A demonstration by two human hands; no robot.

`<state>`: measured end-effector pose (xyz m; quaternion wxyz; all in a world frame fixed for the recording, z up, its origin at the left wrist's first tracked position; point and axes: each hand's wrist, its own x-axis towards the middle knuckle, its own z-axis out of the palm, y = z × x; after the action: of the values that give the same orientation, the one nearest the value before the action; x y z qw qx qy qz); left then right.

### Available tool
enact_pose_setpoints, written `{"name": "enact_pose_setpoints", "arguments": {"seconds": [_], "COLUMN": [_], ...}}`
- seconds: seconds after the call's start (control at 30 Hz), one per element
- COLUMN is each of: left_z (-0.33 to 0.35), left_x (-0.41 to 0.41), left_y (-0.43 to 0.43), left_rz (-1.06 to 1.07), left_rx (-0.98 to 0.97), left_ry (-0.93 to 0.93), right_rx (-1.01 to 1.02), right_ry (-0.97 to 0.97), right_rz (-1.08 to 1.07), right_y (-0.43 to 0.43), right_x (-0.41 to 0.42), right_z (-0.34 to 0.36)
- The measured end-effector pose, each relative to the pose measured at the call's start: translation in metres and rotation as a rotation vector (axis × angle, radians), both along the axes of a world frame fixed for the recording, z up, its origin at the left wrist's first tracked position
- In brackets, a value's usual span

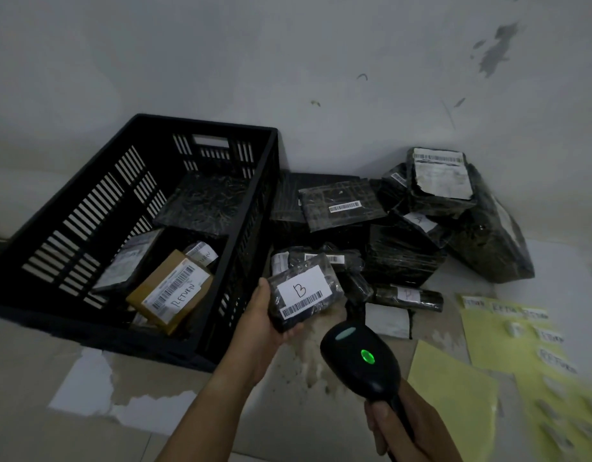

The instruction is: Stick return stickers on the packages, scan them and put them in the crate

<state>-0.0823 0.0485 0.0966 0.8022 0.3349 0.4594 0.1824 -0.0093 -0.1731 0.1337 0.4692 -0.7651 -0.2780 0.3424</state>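
Pale floor is carrying the crate at ten o'clock with a few packages already lying inside, while my left hand is gripping package B at centre, my right hand is clasping the scanner at five o'clock, and the two-o'clock pile is awaiting its turn.

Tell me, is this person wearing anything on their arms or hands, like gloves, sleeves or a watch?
The left hand and right hand are bare, without gloves, and no ring shows on the fingers in view. The left forearm is bare as far as the frame's edge: no sleeve, watch or band. Dim light hides finer detail.
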Motion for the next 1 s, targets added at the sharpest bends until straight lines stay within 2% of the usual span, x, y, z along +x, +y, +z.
{"name": "enact_pose_setpoints", "arguments": {"seconds": [0.13, 0.6, 0.8, 0.9, 1.0], "left_z": [0.004, -0.001, -0.002, -0.002, -0.002], "left_x": [0.001, 0.009, 0.01, 0.012, 0.013], "left_y": [0.0, 0.001, 0.004, 0.005, 0.004], "left_rz": [-0.009, -0.02, -0.005, 0.001, -0.002], "left_rx": [-0.04, -0.049, -0.055, -0.06, -0.053], "left_ry": [0.013, 0.065, 0.076, 0.073, 0.06], "right_rx": [0.039, 0.124, 0.012, 0.017, -0.02], "right_ry": [-0.058, 0.106, 0.048, 0.047, -0.018], "right_rz": [-0.049, -0.187, -0.072, -0.012, 0.023], "right_y": [-0.003, -0.002, -0.005, -0.001, 0.002], "right_x": [-0.005, -0.013, -0.01, -0.007, 0.004], "right_z": [-0.008, -0.005, 0.011, 0.017, -0.005]}}
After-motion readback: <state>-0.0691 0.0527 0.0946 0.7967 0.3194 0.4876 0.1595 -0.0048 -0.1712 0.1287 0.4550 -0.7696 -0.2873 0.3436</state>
